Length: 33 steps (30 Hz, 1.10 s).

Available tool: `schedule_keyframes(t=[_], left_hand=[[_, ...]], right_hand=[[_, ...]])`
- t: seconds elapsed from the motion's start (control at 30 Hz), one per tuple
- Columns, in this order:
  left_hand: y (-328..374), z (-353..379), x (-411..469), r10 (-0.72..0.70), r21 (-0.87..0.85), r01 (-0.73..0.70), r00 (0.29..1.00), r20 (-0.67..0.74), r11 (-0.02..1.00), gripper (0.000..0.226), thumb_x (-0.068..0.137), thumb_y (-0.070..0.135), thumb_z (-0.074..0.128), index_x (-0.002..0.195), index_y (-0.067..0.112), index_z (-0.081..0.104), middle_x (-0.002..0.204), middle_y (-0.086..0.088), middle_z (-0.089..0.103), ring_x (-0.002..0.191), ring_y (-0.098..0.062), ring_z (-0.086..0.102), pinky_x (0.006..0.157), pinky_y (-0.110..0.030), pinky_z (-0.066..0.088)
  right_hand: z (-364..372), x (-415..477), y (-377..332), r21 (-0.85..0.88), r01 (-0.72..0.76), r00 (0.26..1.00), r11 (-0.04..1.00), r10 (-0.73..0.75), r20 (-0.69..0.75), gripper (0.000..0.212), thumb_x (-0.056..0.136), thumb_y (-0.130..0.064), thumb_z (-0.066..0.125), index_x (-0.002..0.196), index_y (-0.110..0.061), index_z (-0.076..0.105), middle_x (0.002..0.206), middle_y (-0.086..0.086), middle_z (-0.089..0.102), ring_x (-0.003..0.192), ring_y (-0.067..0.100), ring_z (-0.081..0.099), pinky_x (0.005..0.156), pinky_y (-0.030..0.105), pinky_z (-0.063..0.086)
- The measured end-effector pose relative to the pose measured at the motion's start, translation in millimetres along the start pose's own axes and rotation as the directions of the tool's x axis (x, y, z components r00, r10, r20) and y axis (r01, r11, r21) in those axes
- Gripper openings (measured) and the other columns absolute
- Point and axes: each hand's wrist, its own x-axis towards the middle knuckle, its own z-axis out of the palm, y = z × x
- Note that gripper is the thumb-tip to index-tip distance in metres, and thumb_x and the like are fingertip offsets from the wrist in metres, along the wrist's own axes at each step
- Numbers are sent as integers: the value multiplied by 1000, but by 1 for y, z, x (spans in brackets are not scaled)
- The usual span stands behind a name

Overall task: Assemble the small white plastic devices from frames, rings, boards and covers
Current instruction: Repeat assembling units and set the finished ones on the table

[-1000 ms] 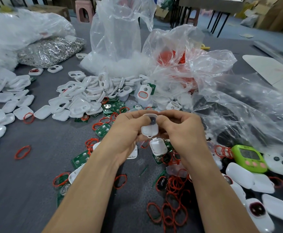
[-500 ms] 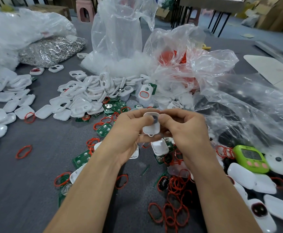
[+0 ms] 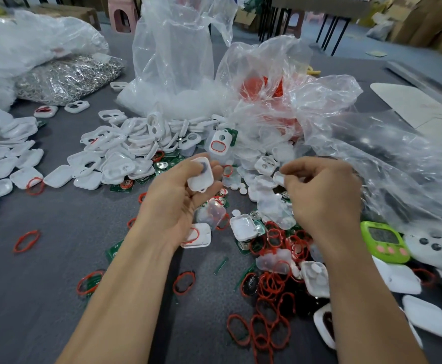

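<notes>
A: And the left hand [image 3: 180, 200]?
B: Raised over the grey table [image 3: 44, 271]. Fingers and thumb curled round a white plastic shell [image 3: 200, 177]: rounded-square, smooth, glossy, with a dark round disc showing in its upper part.
A: The right hand [image 3: 322, 198]?
B: Level with the left, held apart from it, fingers curled. A small white piece [image 3: 278, 178] sits at the fingertips. It is blurred, so I cannot tell whether it is pinched or just lying beyond them.
A: Stock on the table?
B: Behind the hands, a heap of white frames [image 3: 135, 145], hard plastic with oval cut-outs. Flat rounded covers [image 3: 7, 156] spread at far left. Thin red rings [image 3: 269, 285], rubbery loops, tangled beside the right forearm. Green boards [image 3: 114, 249], flat and square-cut, scattered among them.
A: Anything else?
B: Crinkled clear plastic bags [image 3: 177, 61] at the back, one with red contents. A bag of shiny metal bits [image 3: 67, 77] upper left. A lime-green timer [image 3: 384, 241] at right.
</notes>
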Motion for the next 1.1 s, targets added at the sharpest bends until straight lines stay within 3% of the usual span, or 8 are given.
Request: schedule_keyframes(t=[0.1, 0.2, 0.37, 0.57, 0.7, 0.83, 0.97, 1.1], left_hand=[[0, -1, 0, 13, 49, -12, 1000, -13, 999, 19, 97, -6, 53, 99, 6, 68, 82, -6, 78, 80, -17, 77, 62, -25, 61], [0, -3, 1, 26, 75, -24, 999, -24, 997, 21, 96, -9, 52, 98, 5, 68, 85, -9, 78, 85, -20, 78, 63, -26, 61], [0, -4, 2, 25, 85, -23, 999, -25, 996, 22, 95, -10, 53, 100, 5, 68, 85, -9, 78, 83, -20, 78, 61, -26, 60], [0, -4, 2, 29, 93, -28, 1000, -9, 995, 21, 95, -9, 53, 102, 3, 69, 83, -9, 78, 78, -18, 77, 60, -25, 60], [-1, -4, 2, 18, 109, -16, 1000, -17, 994, 22, 95, -8, 54, 107, 2, 69, 86, -9, 77, 79, -18, 77, 59, -24, 59], [-1, -4, 1, 13, 114, -12, 1000, -12, 993, 21, 95, -8, 54, 105, 2, 70, 85, -10, 77, 78, -18, 77, 59, -24, 59], [-2, -1, -1, 4, 121, -3, 1000, -5, 993, 20, 95, -9, 54, 101, 3, 69, 82, -10, 78, 75, -17, 77, 57, -24, 59], [-2, 1, -2, 0, 127, 1, 1000, -10, 992, 20, 95, -9, 54, 103, 2, 69, 83, -10, 78, 74, -18, 77, 57, -25, 59]], right_hand=[[-7, 4, -6, -118, 44, 973, 992, -16, 230, 20, 86, -14, 76, 80, -33, 80, 68, -24, 65, 62, -17, 58, 48, 1, 39], [-7, 5, -17, -226, 150, 881, 963, -26, 473, 21, 85, -17, 76, 78, -37, 79, 74, -22, 68, 64, -7, 61, 49, 1, 37], [0, -6, -19, -333, 271, 749, 903, 20, 663, 30, 77, -12, 76, 77, -41, 73, 80, -17, 71, 64, -2, 58, 46, 4, 34], [8, -17, -14, -335, 312, 770, 889, -30, 638, 28, 80, -21, 79, 88, -41, 61, 85, -14, 64, 78, 9, 60, 69, 27, 51], [5, -18, -9, -284, 280, 796, 917, -56, 603, 22, 76, -19, 82, 80, -33, 66, 79, -13, 65, 69, 1, 57, 57, 11, 38], [-8, -17, -5, 53, 23, 853, 998, -47, 520, 20, 73, -5, 81, 70, -23, 73, 64, -7, 70, 55, 4, 60, 58, 22, 47], [-4, -18, -8, 435, -225, 893, 872, 5, 451, 27, 75, 6, 82, 65, -18, 73, 62, -3, 68, 57, 6, 60, 57, 16, 48], [13, -22, -4, 472, -277, 916, 837, 82, 393, 32, 79, 10, 76, 69, -19, 66, 63, -4, 61, 55, 7, 50, 55, 20, 41]])
